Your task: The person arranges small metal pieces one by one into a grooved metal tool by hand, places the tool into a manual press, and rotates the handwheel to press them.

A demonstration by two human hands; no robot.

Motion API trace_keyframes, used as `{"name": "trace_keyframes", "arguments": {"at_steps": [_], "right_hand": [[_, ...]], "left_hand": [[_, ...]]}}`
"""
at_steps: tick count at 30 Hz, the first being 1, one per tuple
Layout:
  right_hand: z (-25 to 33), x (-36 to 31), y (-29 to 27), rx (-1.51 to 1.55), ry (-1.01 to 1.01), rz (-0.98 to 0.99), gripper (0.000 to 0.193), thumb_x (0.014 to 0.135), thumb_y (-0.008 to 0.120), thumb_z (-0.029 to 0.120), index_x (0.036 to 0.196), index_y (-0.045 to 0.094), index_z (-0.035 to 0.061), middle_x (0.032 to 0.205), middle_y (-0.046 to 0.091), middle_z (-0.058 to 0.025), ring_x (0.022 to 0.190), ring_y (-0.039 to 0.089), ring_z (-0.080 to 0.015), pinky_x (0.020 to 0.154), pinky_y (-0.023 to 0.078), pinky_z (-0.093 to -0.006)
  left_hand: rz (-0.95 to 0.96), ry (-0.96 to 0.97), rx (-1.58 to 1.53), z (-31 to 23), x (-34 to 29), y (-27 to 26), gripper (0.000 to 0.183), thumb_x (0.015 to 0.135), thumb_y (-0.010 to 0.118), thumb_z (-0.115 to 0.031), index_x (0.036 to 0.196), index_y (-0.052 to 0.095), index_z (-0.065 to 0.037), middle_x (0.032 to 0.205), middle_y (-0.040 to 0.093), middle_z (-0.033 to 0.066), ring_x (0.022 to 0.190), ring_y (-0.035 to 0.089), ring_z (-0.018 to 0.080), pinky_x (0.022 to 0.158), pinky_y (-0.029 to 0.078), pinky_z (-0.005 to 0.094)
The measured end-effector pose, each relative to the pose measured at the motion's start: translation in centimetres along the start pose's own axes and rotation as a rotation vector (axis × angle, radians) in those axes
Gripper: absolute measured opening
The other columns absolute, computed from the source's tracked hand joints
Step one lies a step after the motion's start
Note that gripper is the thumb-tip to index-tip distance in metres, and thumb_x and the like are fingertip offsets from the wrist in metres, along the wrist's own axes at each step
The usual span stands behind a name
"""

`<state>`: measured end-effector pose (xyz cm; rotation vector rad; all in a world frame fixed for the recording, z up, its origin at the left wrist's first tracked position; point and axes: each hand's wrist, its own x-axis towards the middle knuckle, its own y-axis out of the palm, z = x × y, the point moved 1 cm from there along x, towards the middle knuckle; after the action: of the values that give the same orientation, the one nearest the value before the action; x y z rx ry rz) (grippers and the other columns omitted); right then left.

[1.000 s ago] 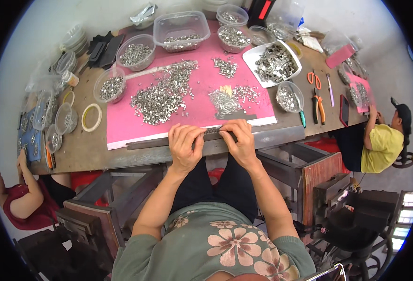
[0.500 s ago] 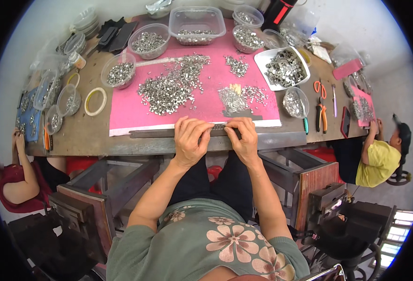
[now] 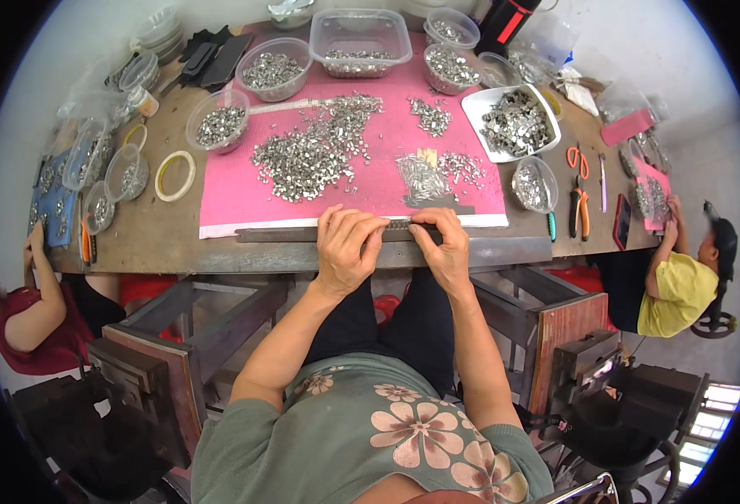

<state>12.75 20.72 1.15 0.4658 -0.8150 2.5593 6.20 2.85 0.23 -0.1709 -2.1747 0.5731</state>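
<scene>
Curled nearly closed, the left hand [image 3: 349, 249] and right hand [image 3: 443, 248] met the 2 ends of a metal row [image 3: 399, 224] on a dark bar [image 3: 278, 236]; whether they gripped it, I couldn't tell. Clear round bowls [image 3: 279, 93], a rectangular tub [image 3: 362, 35] and a white tray [image 3: 473, 113] held metal pieces [image 3: 517, 124]. The view had shifted slightly since 0.5 s earlier; the hands stayed put.

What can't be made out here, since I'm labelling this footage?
- Whether the left hand and right hand grip the tiny parts between them: head view, the hands cover any contact.
- Single pieces' exact shapes in the big metal pile: head view, too small.
- The co-worker in maroon: head view, partly cut off by the dark left edge.
</scene>
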Motion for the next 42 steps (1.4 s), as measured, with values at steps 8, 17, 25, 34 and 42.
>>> {"name": "trace_keyframes", "arguments": {"at_steps": [8,17,25,34,42], "right_hand": [[0.2,-0.6,0.3,-0.172,-0.167,-0.041,0.015,0.083,0.073,-0.001,0.096,0.068,0.0048,0.097,0.069,-0.0076,0.092,0.062,-0.0279,0.084,0.044,-0.0385],[0.2,-0.6,0.4,-0.172,-0.188,-0.044,0.015,0.084,0.071,-0.002,0.097,0.069,0.0045,0.098,0.069,-0.0083,0.092,0.062,-0.0276,0.084,0.044,-0.0376],[1.5,4.9,2.1,-0.231,-0.307,0.061,0.008,0.086,0.069,0.003,0.094,0.069,0.0053,0.091,0.063,-0.0093,0.090,0.059,-0.0298,0.081,0.044,-0.0418],[-0.5,8.0,8.0,-0.414,-0.237,0.175,0.010,0.084,0.071,0.013,0.087,0.068,0.0047,0.088,0.061,-0.0118,0.089,0.060,-0.0327,0.080,0.043,-0.0459],[-0.8,8.2,7.7,-0.346,-0.250,0.204,0.009,0.083,0.071,0.012,0.086,0.066,0.0051,0.087,0.061,-0.0121,0.088,0.060,-0.0330,0.080,0.042,-0.0455]], "left_hand": [[0.306,-0.114,0.132,0.5,1.6,-2.3,0.046,0.098,0.063,-0.028,0.138,0.059,-0.006,0.142,0.058,0.0133,0.139,0.046,0.0345,0.119,0.015,0.0658],[0.637,-0.047,0.333,4.1,2.9,-4.0,0.058,0.105,0.047,-0.044,0.147,0.052,-0.003,0.157,0.046,0.0086,0.152,0.019,0.0456,0.113,0.004,0.0787],[0.373,-0.219,0.088,5.1,2.0,-6.6,0.031,0.098,0.065,-0.028,0.122,0.072,-0.010,0.127,0.070,0.0053,0.135,0.050,0.0324,0.118,0.016,0.0639],[0.232,-0.126,0.203,6.1,3.8,-5.1,0.008,0.086,0.075,-0.017,0.093,0.073,-0.015,0.084,0.063,-0.0009,0.089,0.055,0.0210,0.094,0.033,0.0456],[0.260,-0.034,0.276,7.1,4.4,-3.8,0.010,0.084,0.076,-0.015,0.093,0.071,-0.013,0.088,0.063,0.0019,0.092,0.057,0.0240,0.096,0.034,0.0480]]}}
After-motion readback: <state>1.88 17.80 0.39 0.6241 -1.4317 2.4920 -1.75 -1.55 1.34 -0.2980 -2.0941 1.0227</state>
